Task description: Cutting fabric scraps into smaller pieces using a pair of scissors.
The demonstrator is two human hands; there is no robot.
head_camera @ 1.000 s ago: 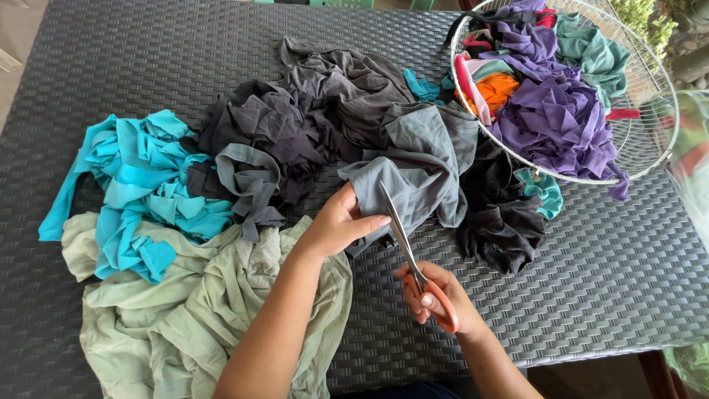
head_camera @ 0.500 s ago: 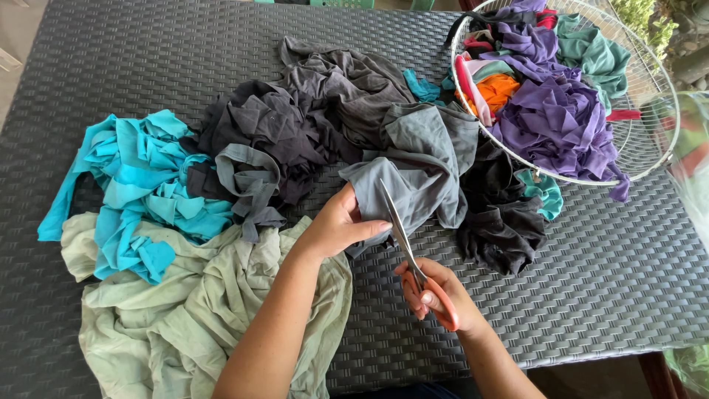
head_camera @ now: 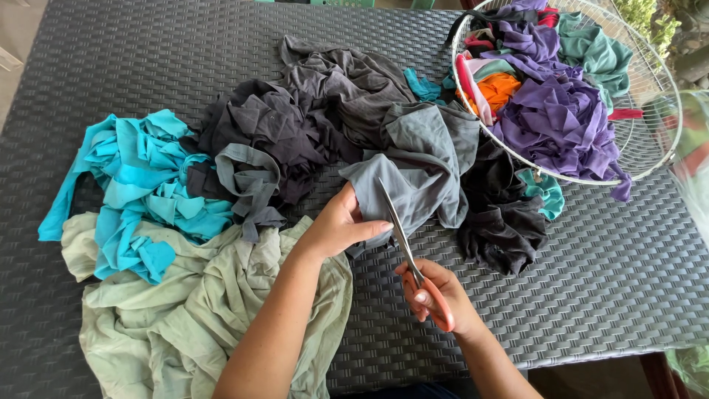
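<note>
Grey cloth [head_camera: 417, 174]: lying just beyond both hands.
Left hand [head_camera: 336, 225]: pinching its near edge.
Right hand [head_camera: 436, 295]: closing around scissors [head_camera: 399, 233], blades pointing away into it.

Matt grey cloth [head_camera: 421, 166], shiny metal scissors [head_camera: 402, 236], coarse woven dark table [head_camera: 620, 266].

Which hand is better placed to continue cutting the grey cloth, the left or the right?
The right hand, probably: it holds the scissors, whose blades lie against the grey cloth. The left hand grips that cloth's edge, holding it in place.
</note>
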